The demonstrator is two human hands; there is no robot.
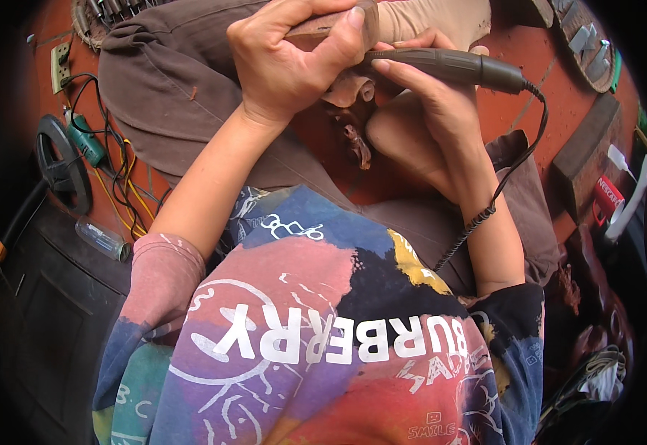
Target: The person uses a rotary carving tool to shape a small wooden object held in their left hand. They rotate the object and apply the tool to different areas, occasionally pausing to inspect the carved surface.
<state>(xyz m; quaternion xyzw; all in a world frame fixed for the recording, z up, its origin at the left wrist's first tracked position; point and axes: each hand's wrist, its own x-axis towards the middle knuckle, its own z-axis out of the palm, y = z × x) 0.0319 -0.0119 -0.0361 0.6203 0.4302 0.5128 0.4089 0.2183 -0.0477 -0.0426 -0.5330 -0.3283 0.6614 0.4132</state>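
At the top of the view, my left hand (pixel 290 63) is closed around a brown wood carving (pixel 331 28), thumb pressed on its upper face. Below the grip hang a curled, lighter part and a dark reddish, knobbly part. My right hand (pixel 442 96) is closed on a dark, pen-shaped rotary tool handpiece (pixel 457 67), its front end pointing left at the carving. The tool's tip is hidden by the carving and fingers. From the handpiece's back end, a black cord (pixel 542 119) loops down along my right forearm, coiled in its lower stretch.
Red floor tiles (pixel 520 44) lie beneath. On the left are a power strip (pixel 60 68), tangled cables, a black wheel (pixel 62 163) and a clear bottle (pixel 103 239). A round tray (pixel 586 44), wooden block (pixel 586 152) and red mug (pixel 606 199) stand right.
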